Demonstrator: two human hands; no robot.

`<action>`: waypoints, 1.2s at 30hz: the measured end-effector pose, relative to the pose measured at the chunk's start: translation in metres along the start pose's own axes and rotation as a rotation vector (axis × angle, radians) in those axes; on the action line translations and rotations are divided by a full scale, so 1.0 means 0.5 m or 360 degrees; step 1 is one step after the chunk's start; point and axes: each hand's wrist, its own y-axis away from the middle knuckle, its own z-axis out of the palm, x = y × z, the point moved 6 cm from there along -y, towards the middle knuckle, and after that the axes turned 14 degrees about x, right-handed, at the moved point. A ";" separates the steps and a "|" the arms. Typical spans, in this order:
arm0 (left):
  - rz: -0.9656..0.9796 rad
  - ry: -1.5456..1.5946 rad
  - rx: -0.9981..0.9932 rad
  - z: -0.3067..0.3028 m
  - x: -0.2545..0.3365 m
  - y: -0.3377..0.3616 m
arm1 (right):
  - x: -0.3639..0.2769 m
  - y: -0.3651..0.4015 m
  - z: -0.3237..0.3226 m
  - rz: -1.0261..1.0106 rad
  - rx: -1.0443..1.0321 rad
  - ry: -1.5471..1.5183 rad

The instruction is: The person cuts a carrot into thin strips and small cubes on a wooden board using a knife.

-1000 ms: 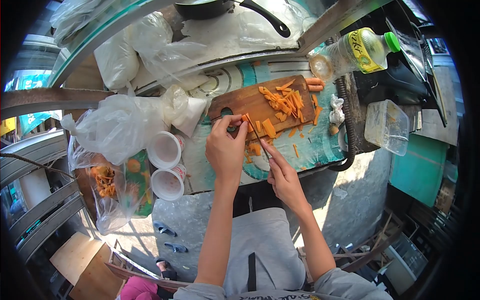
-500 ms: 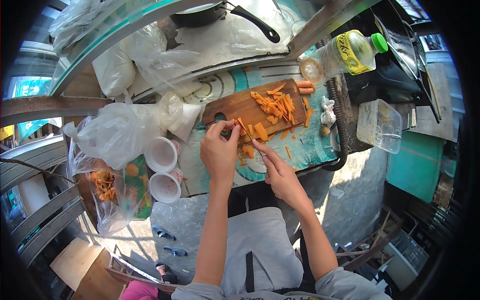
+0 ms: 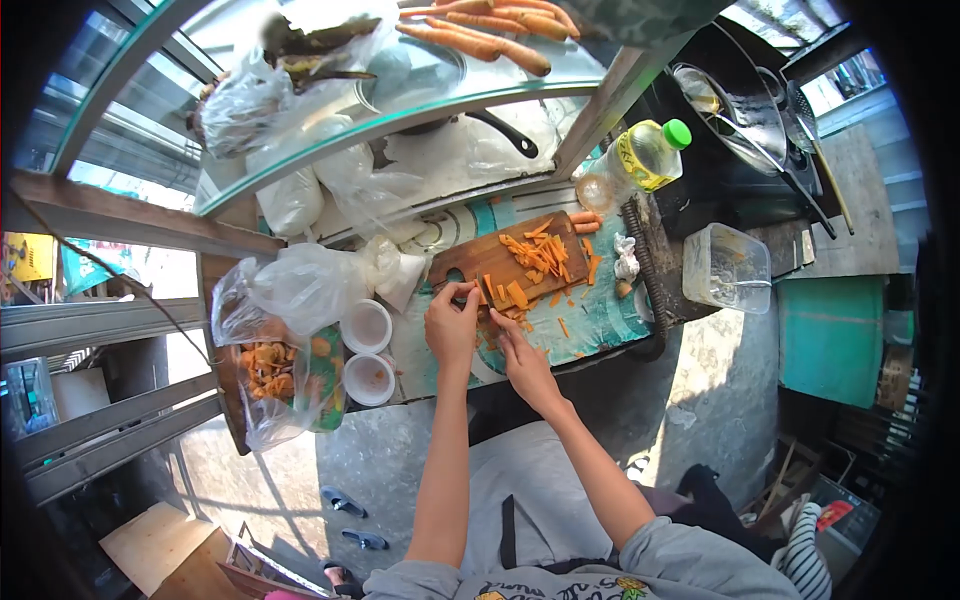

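My left hand (image 3: 452,328) pinches a small piece of carrot (image 3: 472,289) near the left end of the wooden cutting board (image 3: 455,262). Just to its right, my right hand (image 3: 527,368) is closed around a knife, whose thin blade (image 3: 487,291) is seen edge-on beside the carrot piece; the handle is hidden in the fingers. Cut carrot strips (image 3: 540,252) are heaped on the board's right half. Flat orange slices (image 3: 516,294) lie by the blade. More bits are scattered on the teal patterned table cover (image 3: 590,325) along the board's front edge.
Two white cups (image 3: 368,378) stand left of the board, near plastic bags (image 3: 310,285) and a bag of orange pieces (image 3: 268,370). A green-capped bottle (image 3: 648,157) and clear plastic tub (image 3: 727,267) are at the right. Whole carrots (image 3: 480,38) lie on the glass shelf above.
The camera view has tilted upward, bringing the whole carrots on the shelf into sight. Both hands stay at the board's left end, with the carrot piece and knife still held.
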 end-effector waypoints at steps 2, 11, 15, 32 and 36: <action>0.0075 0.0027 0.0027 -0.002 -0.001 -0.002 | 0.002 -0.005 0.000 0.0273 -0.0187 0.0140; 0.0046 0.0036 0.0017 0.015 0.006 0.011 | -0.001 -0.011 -0.011 0.0229 -0.0150 0.0062; 0.0103 0.0059 -0.0025 0.030 -0.024 -0.010 | -0.010 -0.005 -0.022 0.0905 -0.0425 -0.0687; -0.0410 -0.0554 -0.0061 0.010 0.008 0.005 | -0.023 -0.012 -0.075 0.0847 -0.0650 -0.0724; -0.0521 -0.0440 -0.0056 0.024 -0.035 -0.012 | -0.011 -0.027 -0.069 0.0814 -0.0787 -0.0441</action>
